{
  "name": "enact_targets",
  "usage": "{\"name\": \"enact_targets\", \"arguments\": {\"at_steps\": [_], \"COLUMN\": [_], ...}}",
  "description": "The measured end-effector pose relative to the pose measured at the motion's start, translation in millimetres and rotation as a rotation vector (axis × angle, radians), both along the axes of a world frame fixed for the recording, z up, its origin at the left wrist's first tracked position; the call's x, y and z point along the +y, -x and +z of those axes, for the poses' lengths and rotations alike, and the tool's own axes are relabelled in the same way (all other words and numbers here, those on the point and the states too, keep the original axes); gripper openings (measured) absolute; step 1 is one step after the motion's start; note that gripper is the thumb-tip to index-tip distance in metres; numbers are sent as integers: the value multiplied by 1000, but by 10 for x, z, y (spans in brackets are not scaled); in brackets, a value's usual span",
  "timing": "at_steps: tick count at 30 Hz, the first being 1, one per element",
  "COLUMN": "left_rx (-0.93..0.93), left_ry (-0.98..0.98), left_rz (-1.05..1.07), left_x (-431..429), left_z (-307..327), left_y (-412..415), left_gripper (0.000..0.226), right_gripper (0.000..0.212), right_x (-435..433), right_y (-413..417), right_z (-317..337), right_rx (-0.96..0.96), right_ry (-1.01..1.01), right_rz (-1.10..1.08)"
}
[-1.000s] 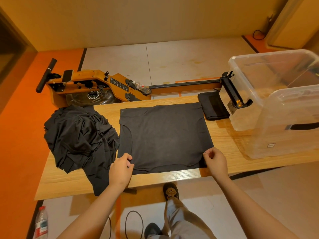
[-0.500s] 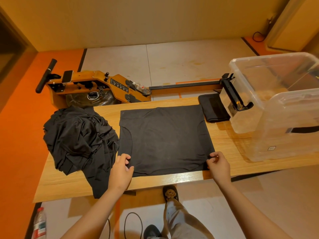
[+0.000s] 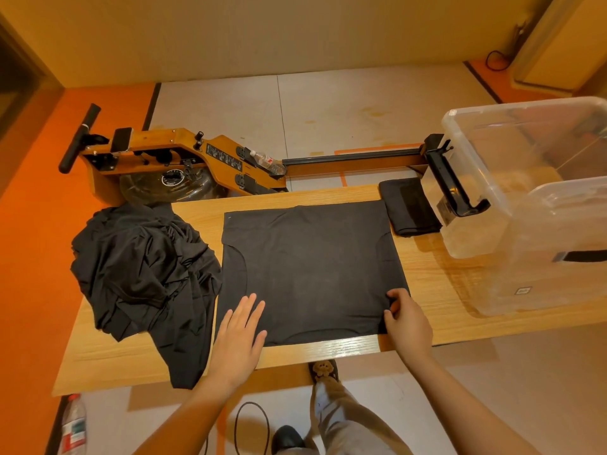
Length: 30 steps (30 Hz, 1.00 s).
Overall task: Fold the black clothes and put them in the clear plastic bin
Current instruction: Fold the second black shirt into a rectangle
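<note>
Left hand (image 3: 238, 336) lay flat, fingers straight, on the rectangular black cloth garment (image 3: 308, 267) spreading beyond them. Right hand (image 3: 405, 320) pinched its near corner with curled fingers; the clear plastic bin (image 3: 525, 105) stood well to their right. An uneven pull might skew the fold.

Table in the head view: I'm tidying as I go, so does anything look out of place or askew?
The crumpled black pile at the left end of the table spills over its near edge, one piece hanging down. A folded black garment lies beside the clear bin, not in it.
</note>
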<state>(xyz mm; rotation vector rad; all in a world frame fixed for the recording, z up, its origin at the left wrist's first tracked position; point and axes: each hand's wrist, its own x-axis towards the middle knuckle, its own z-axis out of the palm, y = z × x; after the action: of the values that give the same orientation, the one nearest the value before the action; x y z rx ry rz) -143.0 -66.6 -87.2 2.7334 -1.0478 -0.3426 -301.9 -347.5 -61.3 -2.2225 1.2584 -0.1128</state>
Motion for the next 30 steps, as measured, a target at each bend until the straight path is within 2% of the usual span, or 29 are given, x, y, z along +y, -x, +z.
{"name": "enact_targets", "arguments": {"at_steps": [3, 8, 13, 18, 22, 25, 30], "left_rx": [-8, -111, -112, -117, -41, -53, -24], "left_ry": [10, 60, 10, -36, -92, -90, -154], "left_rz": [12, 2, 64, 129, 213, 253, 296], "left_x": [-9, -397, -903, -1187, -1068, -978, -1094], "left_z": [30, 225, 323, 190, -65, -153, -67], "left_y": [23, -336, -1050, -1598, -1693, -1682, -1696], "left_gripper": [62, 61, 59, 60, 62, 65, 70], "right_gripper": [39, 30, 49, 54, 57, 66, 65], "right_x": [17, -27, -293, -643, -845, -910, -900], "right_y": [12, -372, -1153, -1780, -1815, -1738, -1835], "right_z": [58, 167, 185, 8, -249, -334, -271], "right_rx": [-30, -88, 25, 159, 334, 329, 333], "right_ry": [54, 246, 282, 290, 289, 316, 271], "right_rz": [-12, 254, 481, 539, 572, 578, 561]}}
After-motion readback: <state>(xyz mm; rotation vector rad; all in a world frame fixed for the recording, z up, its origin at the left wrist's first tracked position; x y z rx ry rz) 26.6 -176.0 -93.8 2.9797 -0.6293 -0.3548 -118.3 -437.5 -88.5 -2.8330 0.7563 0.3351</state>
